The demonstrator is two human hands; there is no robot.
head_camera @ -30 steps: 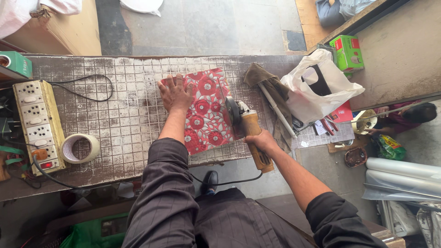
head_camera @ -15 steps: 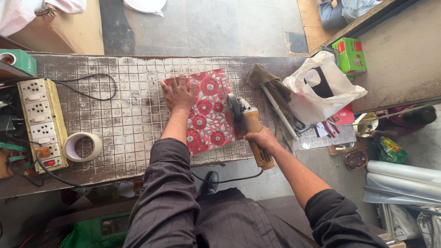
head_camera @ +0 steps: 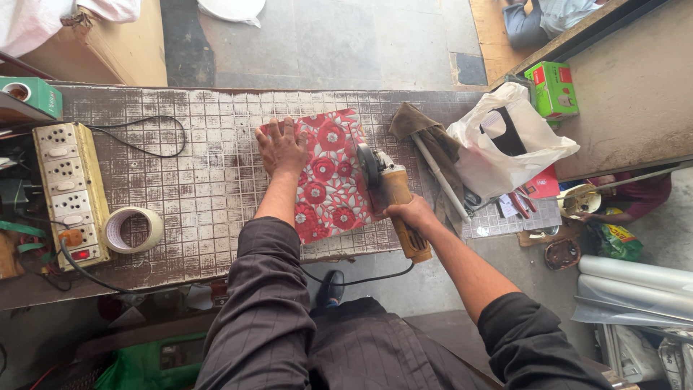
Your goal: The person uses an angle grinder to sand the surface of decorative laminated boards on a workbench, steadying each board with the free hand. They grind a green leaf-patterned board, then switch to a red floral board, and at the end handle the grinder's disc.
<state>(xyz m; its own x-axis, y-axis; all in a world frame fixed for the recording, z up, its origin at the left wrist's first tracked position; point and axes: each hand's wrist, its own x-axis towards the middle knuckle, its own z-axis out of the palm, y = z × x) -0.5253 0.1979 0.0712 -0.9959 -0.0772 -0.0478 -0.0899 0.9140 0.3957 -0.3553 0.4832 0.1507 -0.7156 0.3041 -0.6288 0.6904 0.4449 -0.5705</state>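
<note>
My left hand (head_camera: 280,148) lies flat, fingers spread, pinning the red flowered tile (head_camera: 325,177) to the gridded bench (head_camera: 202,188). At three o'clock my right hand (head_camera: 413,214) grips the angle grinder (head_camera: 393,198), disc at the tile's right edge. I see no finished cut line; the tile looks whole.

Under my left grip (head_camera: 280,148) lies a glossy red flowered tile (head_camera: 328,177) on the rough, dusty, grid-scored worktop (head_camera: 209,188), beside my grinder (head_camera: 393,198) with its metal disc and smooth yellowish plastic body, near a crinkled white plastic bag (head_camera: 505,144).
</note>
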